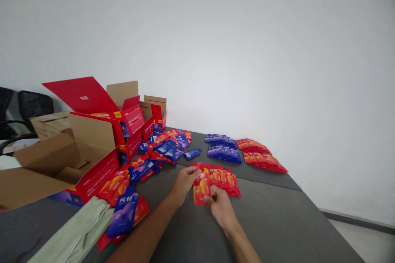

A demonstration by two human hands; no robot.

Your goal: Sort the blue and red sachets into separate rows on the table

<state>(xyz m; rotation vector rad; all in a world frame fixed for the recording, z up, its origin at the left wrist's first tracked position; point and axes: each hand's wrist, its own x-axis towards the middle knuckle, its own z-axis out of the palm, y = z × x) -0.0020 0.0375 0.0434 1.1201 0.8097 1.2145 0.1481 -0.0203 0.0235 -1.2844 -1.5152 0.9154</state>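
Observation:
Between my two hands is a red pouch (201, 191) with orange fruit printed on it, its face turned up toward me. My left hand (184, 181) pinches its upper left side near the top. At its lower right edge, the thumb and fingers of my right hand (219, 205) grip it. Just behind and to the right lies an overlapping row of similar red pouches (226, 180) on the dark table (265, 209). Part of that row is hidden behind the held pouch and my hands.
Rows of blue pouches (224, 153) and red pouches (262, 160) lie toward the wall. Mixed loose pouches (171, 148) heap at left, beside open red cartons (98, 176). A pale green cloth (77, 230) and a blue pouch (123, 212) lie near my left forearm.

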